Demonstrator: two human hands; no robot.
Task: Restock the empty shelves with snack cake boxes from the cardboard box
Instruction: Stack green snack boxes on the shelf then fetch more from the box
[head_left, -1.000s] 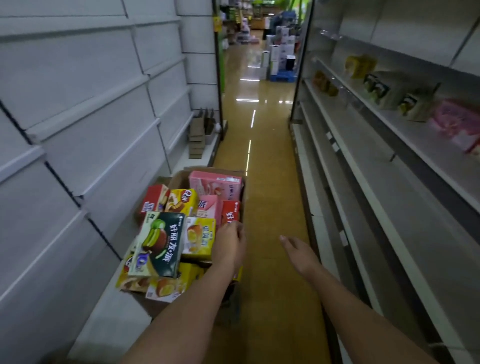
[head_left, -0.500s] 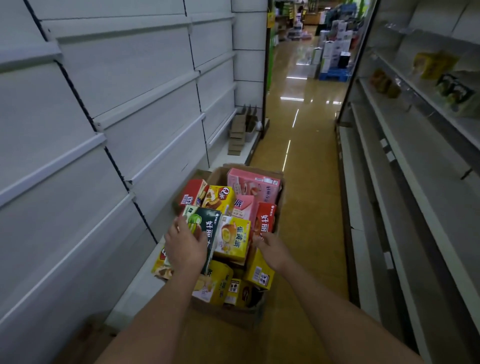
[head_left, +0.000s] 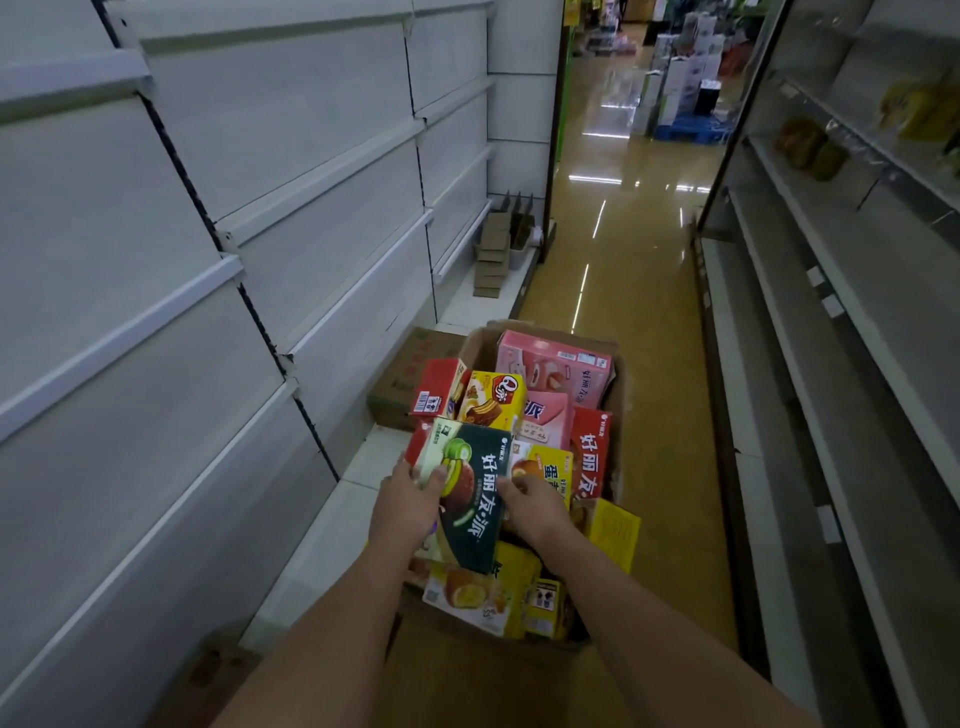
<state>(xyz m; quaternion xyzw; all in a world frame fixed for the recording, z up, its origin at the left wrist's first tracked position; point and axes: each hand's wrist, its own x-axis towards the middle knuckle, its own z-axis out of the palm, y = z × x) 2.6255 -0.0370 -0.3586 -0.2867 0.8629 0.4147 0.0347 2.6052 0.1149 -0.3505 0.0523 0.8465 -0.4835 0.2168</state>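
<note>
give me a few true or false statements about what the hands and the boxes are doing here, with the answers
1. Both hands are on the dark green box. True: the left hand grips its left edge and the right hand its right edge.
2. The cardboard box is nearly empty. False: it is piled with snack boxes.
3. The big pink box lies at the far end of the pile. True.
4. The shelves on the left are full of goods. False: their boards are bare, save some brown cartons on the bottom ledge.
5. The dark green box already stands on a shelf. False: it is over the pile, in both hands.
</note>
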